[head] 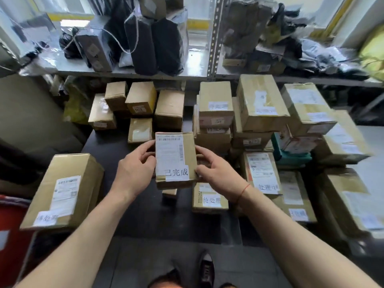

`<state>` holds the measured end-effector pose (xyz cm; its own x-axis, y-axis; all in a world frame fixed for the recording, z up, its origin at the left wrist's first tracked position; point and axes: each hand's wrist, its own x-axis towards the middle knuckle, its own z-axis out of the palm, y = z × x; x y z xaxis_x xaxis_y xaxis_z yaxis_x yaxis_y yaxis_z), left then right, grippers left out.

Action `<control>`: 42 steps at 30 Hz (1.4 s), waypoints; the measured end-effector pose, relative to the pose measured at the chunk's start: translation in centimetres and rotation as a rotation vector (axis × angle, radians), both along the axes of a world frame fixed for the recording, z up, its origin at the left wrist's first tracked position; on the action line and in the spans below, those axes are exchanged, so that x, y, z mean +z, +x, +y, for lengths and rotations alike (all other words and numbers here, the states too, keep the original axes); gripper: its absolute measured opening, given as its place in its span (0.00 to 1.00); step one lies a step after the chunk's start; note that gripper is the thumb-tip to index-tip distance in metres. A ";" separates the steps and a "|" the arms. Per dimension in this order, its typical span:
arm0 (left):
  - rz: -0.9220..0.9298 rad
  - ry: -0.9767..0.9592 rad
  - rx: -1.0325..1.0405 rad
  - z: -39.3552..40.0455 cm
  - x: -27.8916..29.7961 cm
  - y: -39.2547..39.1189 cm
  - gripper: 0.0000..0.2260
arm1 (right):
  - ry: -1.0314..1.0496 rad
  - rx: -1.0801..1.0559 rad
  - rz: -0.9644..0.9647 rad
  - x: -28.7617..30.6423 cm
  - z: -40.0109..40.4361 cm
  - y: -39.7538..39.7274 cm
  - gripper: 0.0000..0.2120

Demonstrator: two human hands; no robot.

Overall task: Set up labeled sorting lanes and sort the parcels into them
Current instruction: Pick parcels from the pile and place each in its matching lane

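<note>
A small cardboard parcel [176, 161] is held above the dark table [116, 146], at the centre of the head view. It carries a white shipping label on top and a white tag with handwritten characters [177, 173] near its front edge. My left hand [136, 170] grips its left side. My right hand [216, 170] grips its right side, with a red string around the wrist. More tagged cardboard parcels lie around: a large one [64, 192] at the left, one [208, 197] just below my right hand, and stacks [261, 104] at the right.
Several small boxes [141, 100] stand at the table's far side. A metal shelf [145, 73] above holds black wrapped packages [153, 40] and grey bags. A red object [12, 223] sits at the lower left. My shoe [205, 269] shows on the floor.
</note>
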<state>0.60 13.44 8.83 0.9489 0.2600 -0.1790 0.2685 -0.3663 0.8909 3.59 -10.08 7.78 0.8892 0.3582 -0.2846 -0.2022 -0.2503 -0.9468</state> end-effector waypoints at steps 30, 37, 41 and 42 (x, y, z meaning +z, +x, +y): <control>-0.016 0.325 -0.461 -38.1 -0.4 3.3 0.17 | -0.405 -0.146 -0.059 2.0 -37.3 -4.3 0.29; 0.310 0.598 -0.743 -40.4 -3.0 7.7 0.05 | -0.745 -0.012 0.025 -1.0 -37.1 0.9 0.20; 0.591 0.318 -0.701 -40.7 -3.7 8.8 0.12 | -0.916 0.080 0.050 -2.6 -36.6 2.5 0.22; 0.629 0.256 -0.681 -40.8 -3.7 8.9 0.17 | -0.946 0.101 0.056 -3.0 -36.4 2.8 0.22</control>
